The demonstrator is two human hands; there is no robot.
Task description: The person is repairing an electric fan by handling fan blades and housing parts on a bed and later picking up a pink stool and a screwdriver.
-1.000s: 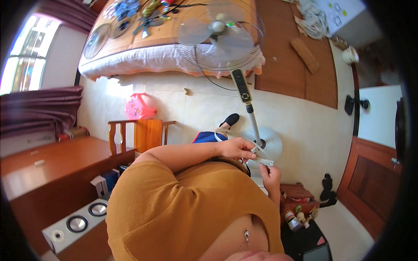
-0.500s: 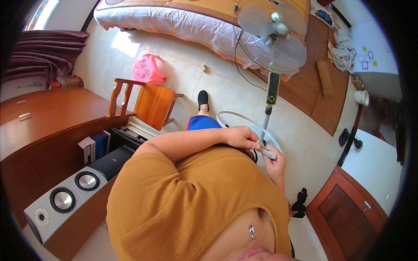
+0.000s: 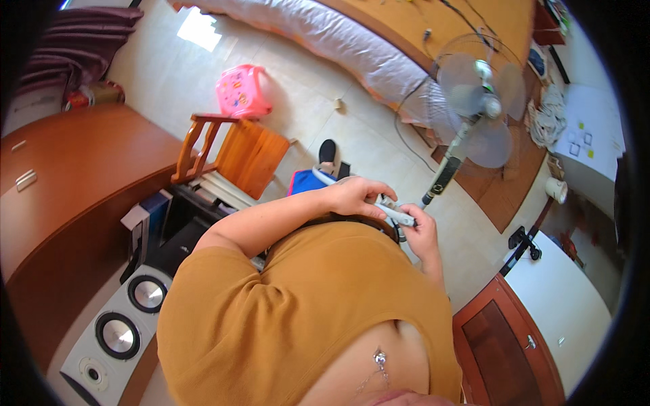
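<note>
A thin white ring-shaped band [image 3: 398, 215] is held in front of my waist, and its ends come together between my hands. My left hand [image 3: 355, 196] is closed on one part of it with thumb and fingers. At the other end, my right hand [image 3: 424, 231] pinches the band's end piece. Most of the loop is hidden behind my left forearm. Ahead to the right stands a pedestal fan [image 3: 485, 101] with its blades showing and a dark control panel on its pole.
A wooden chair [image 3: 252, 154] and a pink stool [image 3: 241, 93] stand on the left. A bed [image 3: 379, 27] lies ahead, with a brown mat [image 3: 497, 196] beside it. A desk [image 3: 81, 155] and a tall speaker [image 3: 118, 338] are at my left, a wooden door [image 3: 508, 345] at right.
The view has shifted and turned slightly. The ring has tilted, so less of its loop shows beyond my hands. Both hands keep hold of its ends.
</note>
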